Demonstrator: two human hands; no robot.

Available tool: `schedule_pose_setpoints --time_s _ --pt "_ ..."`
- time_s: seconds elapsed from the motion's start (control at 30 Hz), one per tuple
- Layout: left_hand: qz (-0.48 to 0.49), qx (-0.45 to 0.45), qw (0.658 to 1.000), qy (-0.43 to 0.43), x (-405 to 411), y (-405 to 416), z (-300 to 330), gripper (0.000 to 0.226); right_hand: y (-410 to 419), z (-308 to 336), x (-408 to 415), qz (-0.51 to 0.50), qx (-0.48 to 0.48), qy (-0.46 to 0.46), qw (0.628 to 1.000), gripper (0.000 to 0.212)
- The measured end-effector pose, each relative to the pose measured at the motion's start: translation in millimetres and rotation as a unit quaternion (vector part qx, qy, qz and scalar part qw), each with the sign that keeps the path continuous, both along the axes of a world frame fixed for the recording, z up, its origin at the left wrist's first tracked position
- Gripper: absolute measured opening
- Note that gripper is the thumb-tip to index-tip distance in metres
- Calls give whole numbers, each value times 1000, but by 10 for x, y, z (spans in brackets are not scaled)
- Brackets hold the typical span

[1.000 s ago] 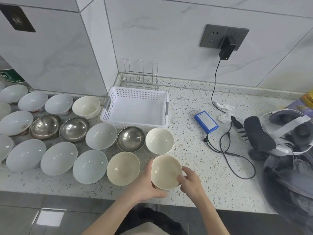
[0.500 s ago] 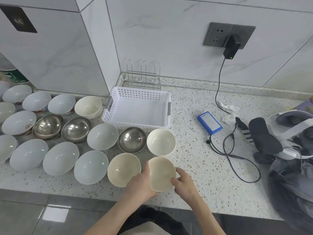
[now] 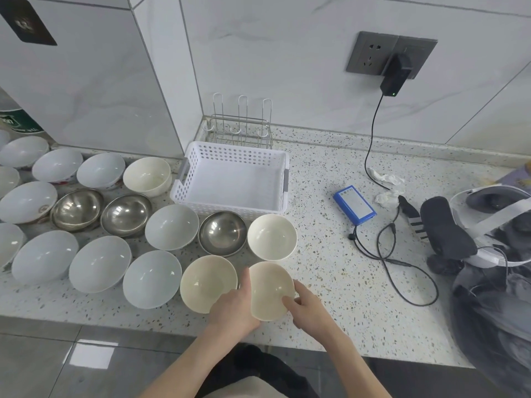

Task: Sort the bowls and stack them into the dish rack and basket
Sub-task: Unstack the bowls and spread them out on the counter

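Speckled countertop (image 3: pixel 330 254) holds rows of bowls; my left hand (image 3: pixel 234 307) and right hand (image 3: pixel 309 308) grip a tilted cream bowl (image 3: pixel 268 291) before the white basket (image 3: pixel 232 179).

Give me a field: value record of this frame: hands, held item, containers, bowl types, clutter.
held item: cream bowl, tilted, at the counter's front edge
left hand: grips the bowl's left side
right hand: fingers on its right rim
basket: white, perforated, nothing in it
dish rack: wire, behind the basket, nothing in it
bowls on counter: white, cream, and three steel bowls, all unstacked
clutter right: blue battery pack, black cable, headset
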State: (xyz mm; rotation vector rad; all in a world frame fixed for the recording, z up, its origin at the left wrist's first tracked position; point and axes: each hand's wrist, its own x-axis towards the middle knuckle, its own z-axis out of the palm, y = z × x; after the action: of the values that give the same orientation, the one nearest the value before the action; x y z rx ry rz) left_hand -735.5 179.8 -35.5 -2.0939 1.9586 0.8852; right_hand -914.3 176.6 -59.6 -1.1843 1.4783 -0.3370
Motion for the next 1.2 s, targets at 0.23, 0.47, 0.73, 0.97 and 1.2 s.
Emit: schedule_pose_setpoints --time_s 0.23,0.47,0.73,0.97,1.2 --pt "-7 51 998 30 76 -64 45 107 -19 122 18 39 10 53 998 43" --pt "-14 77 995 69 129 -78 95 114 -56 199 50 46 27 112 992 42" --pt "24 -17 980 196 622 -50 164 78 -107 516 230 -71 -8 326 943 69" --pt "157 -88 930 321 2153 81 313 26 -162 1020 1293 -148 -125 264 945 37" --pt "289 -151 884 336 4201 691 271 8 91 928 3464 -66 -155 66 984 24"
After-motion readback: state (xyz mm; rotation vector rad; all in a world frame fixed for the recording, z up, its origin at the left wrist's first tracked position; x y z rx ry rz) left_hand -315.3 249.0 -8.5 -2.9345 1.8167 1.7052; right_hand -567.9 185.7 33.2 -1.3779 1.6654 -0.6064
